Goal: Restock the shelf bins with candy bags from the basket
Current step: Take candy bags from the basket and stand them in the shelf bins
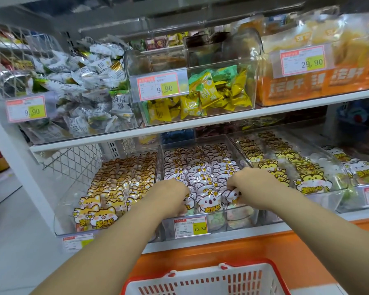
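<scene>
A white metal shelf unit [192, 122] fills most of the frame, its two boards carrying clear, hard plastic bins. Along the upper board sit bins of crinkled foil sweets: silver-green at upper left [79, 81], yellow-green in the middle [211, 92], orange packs at upper right [320, 81]. On the lower board, the middle bin [202, 226] holds rows of glossy, die-cut koala candy bags [200, 167] standing on edge; the left bin holds fox-shaped bags [119, 179], the right bin yellow cat-shaped ones [285, 165]. At the bottom centre lies the basket [200, 282], red-rimmed with a white slotted plastic wall; its inside is out of view. Both bare forearms reach up from the lower corners into the middle bin. The left hand [170, 196] curls over the front bags, its grip narrow, fingers buried among them; what it holds I cannot tell. The right hand [249, 186] pinches the rounded top of a koala bag [232, 195] at the bin's front right. A small yellow price tag [190, 226] marked 16.80 fronts this bin.
</scene>
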Action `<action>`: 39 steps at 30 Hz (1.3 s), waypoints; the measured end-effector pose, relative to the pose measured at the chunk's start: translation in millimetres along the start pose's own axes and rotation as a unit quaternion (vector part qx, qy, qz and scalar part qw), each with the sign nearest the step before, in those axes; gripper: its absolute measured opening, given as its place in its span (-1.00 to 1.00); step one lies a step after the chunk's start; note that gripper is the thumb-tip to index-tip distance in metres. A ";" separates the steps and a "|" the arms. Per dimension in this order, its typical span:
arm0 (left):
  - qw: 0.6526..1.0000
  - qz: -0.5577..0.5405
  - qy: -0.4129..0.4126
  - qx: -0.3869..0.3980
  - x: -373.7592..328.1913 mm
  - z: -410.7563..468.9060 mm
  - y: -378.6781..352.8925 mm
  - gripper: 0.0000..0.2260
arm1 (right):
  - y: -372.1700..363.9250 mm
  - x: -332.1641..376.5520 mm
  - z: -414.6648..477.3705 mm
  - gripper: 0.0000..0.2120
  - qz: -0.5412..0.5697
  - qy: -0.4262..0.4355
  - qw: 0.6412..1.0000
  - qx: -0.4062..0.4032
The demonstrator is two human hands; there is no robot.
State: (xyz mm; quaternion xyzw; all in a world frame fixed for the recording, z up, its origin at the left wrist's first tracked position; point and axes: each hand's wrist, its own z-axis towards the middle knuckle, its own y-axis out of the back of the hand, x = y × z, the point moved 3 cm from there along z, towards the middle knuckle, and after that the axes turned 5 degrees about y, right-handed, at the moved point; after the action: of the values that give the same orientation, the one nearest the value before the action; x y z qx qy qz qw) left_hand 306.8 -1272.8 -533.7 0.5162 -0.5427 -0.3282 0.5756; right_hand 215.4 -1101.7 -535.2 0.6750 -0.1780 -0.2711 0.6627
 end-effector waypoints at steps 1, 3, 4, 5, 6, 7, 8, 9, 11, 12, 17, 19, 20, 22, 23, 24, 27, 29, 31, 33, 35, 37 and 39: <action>1.000 0.002 0.001 0.003 -1.1 1.0 -1.7 -0.74 | -1.4 3.2 1.9 -0.76 0.013 0.003 1.000 0.003; 1.000 -0.002 0.000 0.006 -2.8 3.1 -4.9 -0.76 | -6.1 5.9 5.2 -0.73 0.028 0.007 0.999 0.014; 1.000 -0.007 0.000 0.008 -3.4 3.3 -5.9 -0.77 | -8.7 5.3 6.3 -0.71 0.034 0.004 0.999 0.022; 1.000 -0.010 0.001 0.013 -3.8 2.4 -6.3 -0.77 | -11.0 3.8 6.8 -0.70 0.037 0.000 0.999 0.028; 1.000 -0.010 0.002 0.017 -3.5 0.9 -6.8 -0.76 | -12.5 2.1 6.8 -0.72 0.028 -0.003 0.999 0.032; 1.000 -0.008 0.005 0.021 -2.6 -0.4 -7.8 -0.75 | -13.8 -0.3 7.1 -0.76 0.008 -0.005 0.999 0.033; 1.000 -0.006 0.006 0.023 -1.0 -1.7 -9.2 -0.74 | -14.7 -2.7 7.3 -0.79 -0.018 -0.005 0.999 0.038; 1.000 -0.004 0.007 0.024 0.7 -2.5 -10.8 -0.74 | -16.2 -4.8 8.4 -0.80 -0.041 -0.004 0.998 0.046; 1.000 -0.008 0.013 0.026 4.6 -3.0 -14.0 -0.75 | -19.2 -7.3 10.9 -0.78 -0.077 0.002 0.995 0.065; 0.999 -0.012 0.016 0.026 6.0 -3.0 -15.1 -0.75 | -19.8 -7.7 12.2 -0.77 -0.086 0.001 0.994 0.074; 0.999 -0.018 0.025 0.028 0.6 -2.8 -14.9 -0.76 | -24.1 -2.5 18.1 -0.72 -0.075 0.004 0.994 0.078; 0.999 -0.023 0.025 0.037 -0.7 -6.3 -13.4 -0.75 | -26.7 -2.4 15.4 -0.72 -0.056 0.010 0.996 0.075; 0.998 -0.028 0.025 0.046 -0.4 -9.3 -12.3 -0.74 | -27.0 -4.3 13.2 -0.74 -0.043 0.015 0.996 0.071; 0.998 -0.031 0.028 0.056 1.4 -13.9 -10.6 -0.70 | -25.1 -9.9 7.7 -0.72 0.007 0.022 0.997 0.070; 0.998 -0.027 0.030 0.041 2.2 -14.6 -7.0 -0.66 | -23.4 -12.8 5.3 -0.68 0.023 0.023 0.998 0.062; 0.999 -0.027 0.033 0.011 1.7 -14.2 -0.8 -0.62 | -21.1 -15.6 3.8 -0.65 0.021 0.020 0.998 0.051; 0.993 -0.077 0.029 -0.085 -11.6 -3.3 17.9 -0.49 | -16.6 -20.2 3.3 -0.70 -0.011 0.003 0.999 0.040; 0.994 -0.093 0.013 -0.065 -28.4 6.8 17.6 -0.46 | -16.6 -18.9 5.9 -0.73 0.002 -0.008 0.998 0.057; 0.996 -0.088 0.010 -0.027 -42.6 15.8 6.3 -0.50 | -17.5 -16.5 7.7 -0.66 0.010 -0.013 0.998 0.067; 0.994 -0.102 0.017 -0.020 -47.5 21.5 -5.0 -0.57 | -19.2 -14.5 9.8 -0.61 0.016 -0.016 0.996 0.081; 0.993 -0.118 0.019 -0.020 -47.9 24.6 -11.7 -0.57 | -20.1 -14.5 13.5 -0.61 0.012 -0.015 0.995 0.100; 0.993 -0.114 0.017 -0.007 -47.2 26.2 -15.3 -0.50 | -17.1 -15.3 21.4 -0.62 -0.014 -0.019 0.991 0.133; 0.994 -0.107 0.018 -0.001 -47.5 26.8 -16.1 -0.47 | -12.9 -13.9 30.6 -0.60 -0.029 -0.031 0.982 0.183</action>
State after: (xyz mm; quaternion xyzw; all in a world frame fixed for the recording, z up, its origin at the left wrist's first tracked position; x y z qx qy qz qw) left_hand 274.6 -1238.6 -565.8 0.5765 -0.4732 -0.3794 0.5475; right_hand 184.5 -1117.0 -545.3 0.7811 -0.2251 -0.2739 0.5140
